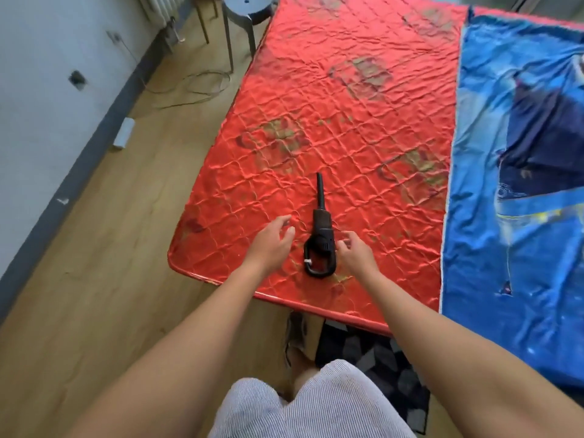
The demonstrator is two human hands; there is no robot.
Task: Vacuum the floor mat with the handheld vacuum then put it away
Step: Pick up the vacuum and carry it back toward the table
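Vacuum (320, 235) black, slim nozzle, loop handle; lying on red mat (347, 90).

Nothing readable — gold marks (361, 75) on the red mat (316, 36) are blurred.

Both my bare forearms reach forward and down, roughly parallel, with a gap between the two wrists. My bare left hand (271, 243) is palm-down with its fingers spread and loosely bent, the thumb on the side towards the right hand, gripping nothing. My bare right hand (354, 252), level with the left across that gap, has its fingers loosely curled inward towards the left hand, with nothing closed in them.
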